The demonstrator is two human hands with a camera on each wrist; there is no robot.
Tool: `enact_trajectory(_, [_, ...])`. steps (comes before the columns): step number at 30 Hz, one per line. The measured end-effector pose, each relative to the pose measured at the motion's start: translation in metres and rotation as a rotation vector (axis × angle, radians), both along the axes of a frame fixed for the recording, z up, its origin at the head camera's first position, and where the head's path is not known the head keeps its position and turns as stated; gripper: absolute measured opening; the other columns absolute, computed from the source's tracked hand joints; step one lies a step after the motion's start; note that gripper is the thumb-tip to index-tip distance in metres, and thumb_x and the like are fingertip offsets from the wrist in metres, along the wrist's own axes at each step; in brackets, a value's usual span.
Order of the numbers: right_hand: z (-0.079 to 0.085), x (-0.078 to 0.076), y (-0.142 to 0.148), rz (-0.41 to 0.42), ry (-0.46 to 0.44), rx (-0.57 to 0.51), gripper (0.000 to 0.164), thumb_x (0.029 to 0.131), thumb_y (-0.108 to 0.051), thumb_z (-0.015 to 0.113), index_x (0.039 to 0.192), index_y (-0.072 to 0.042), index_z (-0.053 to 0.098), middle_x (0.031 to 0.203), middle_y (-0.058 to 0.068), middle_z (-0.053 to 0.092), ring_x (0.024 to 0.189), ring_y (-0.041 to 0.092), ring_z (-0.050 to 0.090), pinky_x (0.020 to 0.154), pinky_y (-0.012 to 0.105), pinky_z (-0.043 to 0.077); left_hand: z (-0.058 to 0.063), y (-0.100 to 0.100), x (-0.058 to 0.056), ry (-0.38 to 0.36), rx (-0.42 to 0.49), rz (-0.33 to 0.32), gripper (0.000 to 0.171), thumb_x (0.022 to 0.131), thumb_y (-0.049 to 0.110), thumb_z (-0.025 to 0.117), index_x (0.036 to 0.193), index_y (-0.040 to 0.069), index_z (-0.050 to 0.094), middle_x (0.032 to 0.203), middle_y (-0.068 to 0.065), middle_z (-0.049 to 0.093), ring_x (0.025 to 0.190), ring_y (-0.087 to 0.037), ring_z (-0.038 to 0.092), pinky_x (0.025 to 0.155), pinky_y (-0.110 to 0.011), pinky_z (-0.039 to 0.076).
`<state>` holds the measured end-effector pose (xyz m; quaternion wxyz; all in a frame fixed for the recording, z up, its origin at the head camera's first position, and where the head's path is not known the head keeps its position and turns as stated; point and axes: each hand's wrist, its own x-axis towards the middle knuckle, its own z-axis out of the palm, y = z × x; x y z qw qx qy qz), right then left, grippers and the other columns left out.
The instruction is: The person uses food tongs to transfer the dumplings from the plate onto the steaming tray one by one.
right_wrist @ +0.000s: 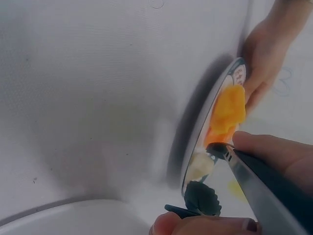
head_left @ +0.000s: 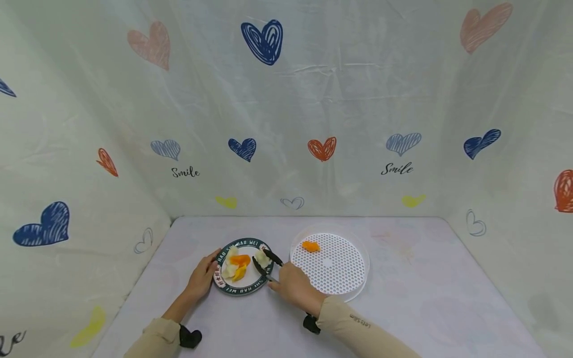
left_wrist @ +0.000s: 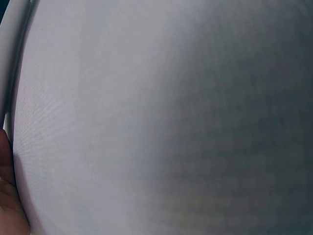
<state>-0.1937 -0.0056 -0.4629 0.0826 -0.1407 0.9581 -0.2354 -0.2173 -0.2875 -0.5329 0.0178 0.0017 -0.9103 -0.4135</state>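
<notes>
A round plate (head_left: 243, 291) with a dark green lettered rim bears soft-looking orange pieces (head_left: 240, 260), a yellow piece (head_left: 239, 273) and pale whitish pieces (head_left: 229, 271). My left hand (head_left: 202, 276) holds the plate's left rim; in the left wrist view only a sliver of that hand (left_wrist: 11, 205) shows. With my right hand (head_left: 295, 286) I grip metal tongs (right_wrist: 259, 193) with dark, leaf-shaped tips. The tips stand on either side of a pale whitish piece (head_left: 262, 258) at the plate's right side. Whether they pinch it I cannot tell.
Right of the plate lies a round white perforated tray (head_left: 344, 263) with one orange piece (head_left: 311, 246) near its far left side. My right hand overlaps its near left edge. A curtain (head_left: 286, 109) printed with hearts hangs behind and beside the pale table (head_left: 412, 288).
</notes>
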Motion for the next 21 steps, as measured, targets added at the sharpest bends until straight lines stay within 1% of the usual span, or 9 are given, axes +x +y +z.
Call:
enact_trajectory(6, [-0.0001,0.0002,-0.0018,0.043,0.067,0.076,0.044,0.090,-0.036,0.074,0.080,0.005,0.064,0.070,0.006,0.049,0.056,0.015,0.046,0.046,0.025,0.042,-0.0014,0.0004,-0.0001,0.006,0.002,-0.003,0.046,0.109,0.014,0.039,0.153,0.001,0.035,0.132,-0.024,0.049,0.116,-0.038,0.045,0.109,-0.058,0.033])
enact_trajectory(11, [-0.0013,0.0008,-0.0005,0.087,0.115,0.119,0.041,0.093,-0.036,0.071,0.077,0.002,0.064,0.070,0.004,0.047,0.055,0.014,0.044,0.045,0.024,0.040,-0.0007,0.0014,0.0000,-0.001,-0.008,0.007,0.046,0.109,0.016,0.040,0.153,0.002,0.036,0.129,-0.023,0.050,0.113,-0.037,0.045,0.107,-0.058,0.035])
enact_trajectory(15, [-0.0027,0.0010,0.0004,0.098,0.146,0.126,0.040,0.093,-0.035,0.070,0.076,0.000,0.062,0.069,0.003,0.046,0.054,0.013,0.042,0.043,0.023,0.039,-0.0025,0.0010,-0.0002,-0.004,-0.014,0.018,0.046,0.109,0.017,0.040,0.153,0.003,0.036,0.129,-0.023,0.050,0.113,-0.036,0.045,0.107,-0.057,0.036])
enact_trajectory(17, [-0.0029,0.0008,0.0007,0.097,0.153,0.121,0.040,0.093,-0.035,0.070,0.075,0.000,0.061,0.068,0.003,0.045,0.053,0.013,0.042,0.043,0.023,0.039,-0.0038,0.0010,-0.0004,0.006,-0.013,0.020,0.046,0.109,0.018,0.039,0.153,0.003,0.036,0.129,-0.023,0.050,0.113,-0.037,0.046,0.107,-0.058,0.035])
enact_trajectory(21, [-0.0025,-0.0005,0.0015,0.094,0.131,0.092,0.038,0.094,-0.033,0.070,0.077,0.000,0.061,0.068,0.003,0.045,0.052,0.012,0.042,0.042,0.022,0.039,-0.0056,0.0020,-0.0013,0.030,-0.018,0.027,0.045,0.109,0.019,0.039,0.152,0.003,0.038,0.128,-0.023,0.051,0.112,-0.036,0.047,0.107,-0.058,0.036])
